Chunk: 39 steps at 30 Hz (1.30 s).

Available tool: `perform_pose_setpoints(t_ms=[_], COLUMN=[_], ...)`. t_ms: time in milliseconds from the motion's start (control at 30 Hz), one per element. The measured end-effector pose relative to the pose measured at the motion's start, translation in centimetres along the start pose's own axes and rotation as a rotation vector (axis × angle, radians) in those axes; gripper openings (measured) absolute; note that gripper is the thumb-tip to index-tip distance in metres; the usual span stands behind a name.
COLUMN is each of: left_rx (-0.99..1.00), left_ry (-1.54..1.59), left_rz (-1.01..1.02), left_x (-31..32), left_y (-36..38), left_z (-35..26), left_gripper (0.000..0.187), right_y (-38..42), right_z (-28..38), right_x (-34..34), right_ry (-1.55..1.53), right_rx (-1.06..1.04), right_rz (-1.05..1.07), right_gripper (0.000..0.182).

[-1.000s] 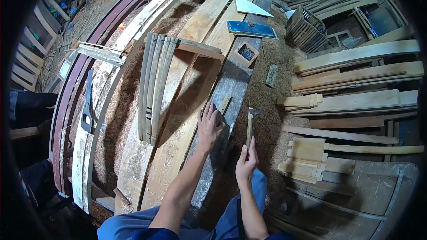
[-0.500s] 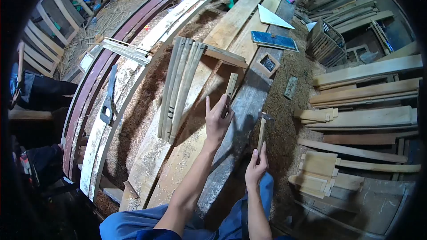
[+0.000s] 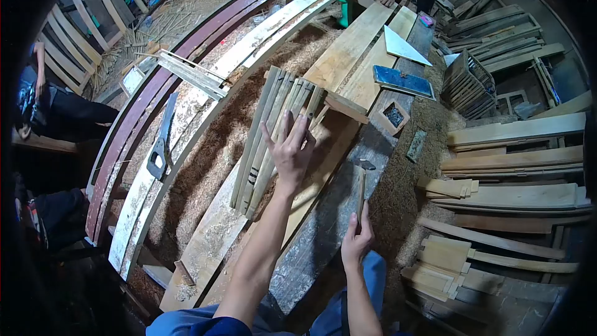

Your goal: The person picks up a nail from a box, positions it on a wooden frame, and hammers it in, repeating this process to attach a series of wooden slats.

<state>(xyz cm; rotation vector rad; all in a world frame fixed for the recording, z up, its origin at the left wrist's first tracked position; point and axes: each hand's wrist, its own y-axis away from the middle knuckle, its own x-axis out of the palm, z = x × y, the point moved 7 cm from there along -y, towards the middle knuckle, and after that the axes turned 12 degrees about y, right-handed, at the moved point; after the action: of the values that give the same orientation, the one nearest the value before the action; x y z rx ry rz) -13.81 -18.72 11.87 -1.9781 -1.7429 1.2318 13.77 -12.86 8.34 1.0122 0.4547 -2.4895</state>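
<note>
My left hand [image 3: 290, 157] is at the lower right side of a stack of narrow wooden slats [image 3: 258, 140], fingers curled round a short wooden slat [image 3: 316, 101] whose end sticks up beyond them. One finger of that hand points away, and the slat's lower part is hidden. Dark marks show on the stack, which lies across the long planks. In my right hand [image 3: 356, 236] is a hammer [image 3: 361, 190], gripped low on its wooden handle, with the metal head up over the grey board's edge.
A hand saw [image 3: 163, 140] lies on the white curved frame [image 3: 249, 43] at left. Beyond my hands are a wooden box of nails [image 3: 394, 116], a blue case [image 3: 403, 82] and a white triangle [image 3: 404, 48]. Stacked boards [image 3: 516, 162] stand right. Other people are at left and at the far end.
My left hand has moved left with the short slat, up against the slat stack. The hammer in my right hand now shows over the grey board. The view has shifted a little.
</note>
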Motion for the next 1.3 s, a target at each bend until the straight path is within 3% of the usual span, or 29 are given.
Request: perform_pose_setpoints(t_ms=[300, 433, 633, 700, 833, 900, 1167, 1233, 1300], left_rx=[0.102, 0.040, 0.115, 0.119, 0.090, 0.127, 0.145, 0.071, 0.082], left_ry=[-0.025, -0.033, -0.062, -0.100, -0.070, -0.117, -0.219, 0.007, 0.004], left_rz=[0.075, 0.048, 0.237, 0.383, 0.390, 0.363, 0.444, 0.430, 0.403], left_x=[0.1, 0.9, 0.4, 0.2, 0.0, 0.3, -0.6, -1.0, -0.7], left_y=[0.2, 0.1, 0.1, 0.2, 1.7, 2.1, 1.5, 1.5, 1.5], left_z=[0.2, 1.4, 2.0, 1.7, 2.2, 2.6, 2.7, 2.6, 2.8], left_gripper=[0.041, 0.042, 0.053, 0.062, 0.059, 0.069, 0.064, 0.064, 0.063], right_y=[0.3, 0.2, 0.0, 0.3, 0.8, 1.1, 2.1, 2.3, 2.3], right_z=[0.2, 0.5, 1.6, 1.7, 1.3, 1.5, 1.8, 1.8, 2.4], right_x=[1.5, 1.9, 1.9, 2.0, 2.3, 2.3, 2.7, 2.8, 2.6], right_ry=[0.029, 0.048, 0.049, 0.042, 0.058, 0.044, 0.029, 0.008, 0.020], right_rx=[0.013, -0.060, -0.110, -0.097, -0.100, -0.094, -0.047, -0.039, -0.052], right_rz=[0.064, 0.031, 0.012, 0.020, 0.024, 0.026, 0.078, 0.084, 0.085], right_gripper=[0.045, 0.044, 0.043, 0.043, 0.042, 0.043, 0.043, 0.043, 0.043])
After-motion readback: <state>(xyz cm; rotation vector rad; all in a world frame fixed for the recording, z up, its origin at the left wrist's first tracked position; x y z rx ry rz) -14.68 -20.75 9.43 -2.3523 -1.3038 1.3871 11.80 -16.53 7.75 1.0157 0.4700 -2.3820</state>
